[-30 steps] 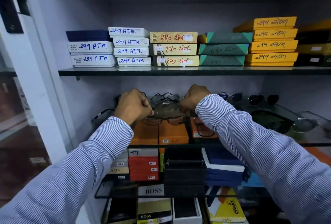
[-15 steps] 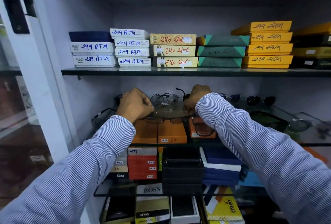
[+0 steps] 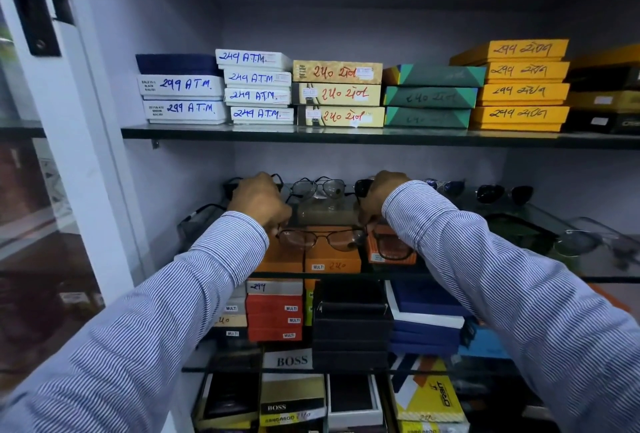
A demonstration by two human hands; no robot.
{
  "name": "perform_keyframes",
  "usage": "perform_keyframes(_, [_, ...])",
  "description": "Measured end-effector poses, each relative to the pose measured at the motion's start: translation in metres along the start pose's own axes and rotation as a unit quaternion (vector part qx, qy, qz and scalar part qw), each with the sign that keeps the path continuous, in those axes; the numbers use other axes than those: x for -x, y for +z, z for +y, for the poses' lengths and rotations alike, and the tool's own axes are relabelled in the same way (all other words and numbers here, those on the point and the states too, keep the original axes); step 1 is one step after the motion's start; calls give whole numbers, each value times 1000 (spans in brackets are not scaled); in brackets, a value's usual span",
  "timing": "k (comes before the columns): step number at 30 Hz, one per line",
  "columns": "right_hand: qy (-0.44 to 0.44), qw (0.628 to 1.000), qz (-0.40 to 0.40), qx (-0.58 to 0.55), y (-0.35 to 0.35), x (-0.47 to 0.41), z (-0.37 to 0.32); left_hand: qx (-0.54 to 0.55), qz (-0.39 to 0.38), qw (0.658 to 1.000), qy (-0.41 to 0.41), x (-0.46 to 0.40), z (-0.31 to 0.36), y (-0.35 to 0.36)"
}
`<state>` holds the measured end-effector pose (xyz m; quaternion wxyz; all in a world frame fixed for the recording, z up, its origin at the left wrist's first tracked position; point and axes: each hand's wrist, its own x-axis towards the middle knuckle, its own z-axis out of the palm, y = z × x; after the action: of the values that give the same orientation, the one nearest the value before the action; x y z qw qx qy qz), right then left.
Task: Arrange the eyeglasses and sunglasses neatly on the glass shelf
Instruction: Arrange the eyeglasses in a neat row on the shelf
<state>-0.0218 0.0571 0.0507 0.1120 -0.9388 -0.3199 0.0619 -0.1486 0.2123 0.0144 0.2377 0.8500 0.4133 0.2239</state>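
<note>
My left hand point(image 3: 258, 198) and my right hand point(image 3: 381, 195) each grip one end of a thin-framed pair of eyeglasses point(image 3: 320, 238) with brownish lenses, held low over the front of the glass shelf point(image 3: 519, 278). Behind it, at the shelf's back, stands a wire-framed pair point(image 3: 317, 188). Dark sunglasses point(image 3: 504, 193) and a blue-lensed pair point(image 3: 448, 186) line the back right. A thick-rimmed pair point(image 3: 394, 250) lies just under my right wrist. More glasses point(image 3: 581, 240) lie at the shelf's front right.
Stacks of labelled boxes point(image 3: 337, 94) fill the upper shelf. Orange boxes point(image 3: 332, 261) show through the glass, with more boxes point(image 3: 351, 320) on the lower shelves. A white cabinet frame point(image 3: 79, 155) stands at the left.
Both hands have kept hold of the brown-lensed eyeglasses, which sit about where they were on the shelf; the view has shifted slightly.
</note>
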Motion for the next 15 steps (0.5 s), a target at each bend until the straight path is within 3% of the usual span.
perform_keyframes(8, [-16,999,-38,21,1,3,-2,-59,-4,998,8,-10,-5,7])
perform_keyframes(15, [-29,998,23,53,10,-2,-6,-87,18,995,49,-15,-12,13])
